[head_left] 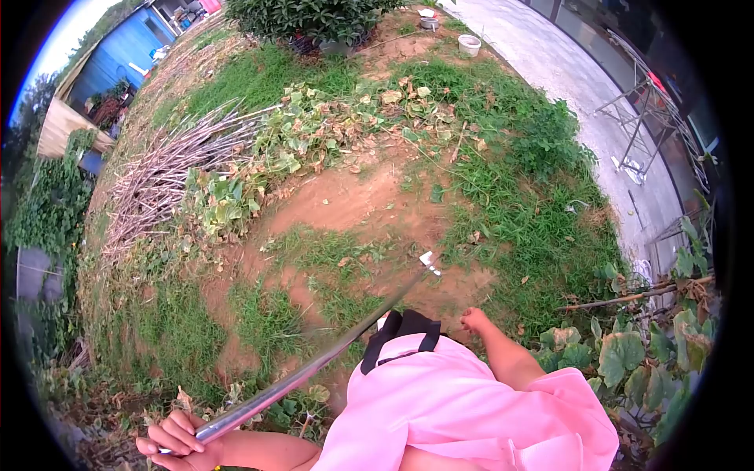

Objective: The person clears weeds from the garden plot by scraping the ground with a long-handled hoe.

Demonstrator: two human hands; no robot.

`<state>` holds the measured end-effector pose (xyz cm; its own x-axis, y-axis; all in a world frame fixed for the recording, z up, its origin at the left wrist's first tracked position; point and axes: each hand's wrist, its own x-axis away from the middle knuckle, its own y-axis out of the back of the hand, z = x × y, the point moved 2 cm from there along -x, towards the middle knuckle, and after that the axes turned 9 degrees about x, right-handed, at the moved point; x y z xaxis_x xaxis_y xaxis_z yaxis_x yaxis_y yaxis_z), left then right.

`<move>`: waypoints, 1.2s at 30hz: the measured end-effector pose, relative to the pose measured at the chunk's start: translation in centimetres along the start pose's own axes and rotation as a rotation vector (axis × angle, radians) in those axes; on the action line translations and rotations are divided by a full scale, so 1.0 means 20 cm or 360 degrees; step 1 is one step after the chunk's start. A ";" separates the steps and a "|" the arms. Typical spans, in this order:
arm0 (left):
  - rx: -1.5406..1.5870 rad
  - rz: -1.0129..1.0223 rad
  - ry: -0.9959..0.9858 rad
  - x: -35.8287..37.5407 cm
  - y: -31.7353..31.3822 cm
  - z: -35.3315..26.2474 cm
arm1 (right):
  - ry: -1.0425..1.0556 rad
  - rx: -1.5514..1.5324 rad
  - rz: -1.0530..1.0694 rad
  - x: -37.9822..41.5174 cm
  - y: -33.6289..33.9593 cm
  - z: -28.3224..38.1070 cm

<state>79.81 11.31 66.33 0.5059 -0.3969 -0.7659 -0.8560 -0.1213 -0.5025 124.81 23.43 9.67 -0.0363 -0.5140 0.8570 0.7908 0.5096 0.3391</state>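
Note:
My left hand is closed round the near end of a long shiny metal pole, low at the left. The pole slants up and away to the right across my front, and its far part is blurred. Small white pieces show beside its far end, over bare soil. My right hand hangs at my right side above the ground, fingers curled in, with nothing showing in it. A pink shirt and black trousers cover my body.
Cut dry stalks lie in a heap at the left, beside wilting vines. A leafy bush and a white bucket stand farther off. Along the right runs a paved path with a metal frame. Broad-leaved plants grow near my right.

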 end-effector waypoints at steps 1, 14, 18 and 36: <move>-0.0012 -0.0007 -0.0009 0.00 -0.01 0.00 | -0.0008 0.0014 0.0003 0.00 -0.01 -0.01; -0.0063 0.0075 0.0094 -0.01 0.08 -0.02 | -0.0101 -0.0038 0.0044 0.02 -0.01 0.00; -0.0096 0.0049 0.0039 -0.01 0.08 -0.02 | -0.0088 0.0004 0.0081 0.04 -0.01 0.02; -0.0127 0.0027 -0.0020 -0.01 0.11 -0.03 | -0.0010 -0.0016 0.0012 0.01 0.00 0.10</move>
<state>77.73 10.52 65.59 0.4921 -0.3884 -0.7791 -0.8700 -0.1868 -0.4563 123.63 24.60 10.62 -0.0341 -0.5060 0.8619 0.7970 0.5065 0.3289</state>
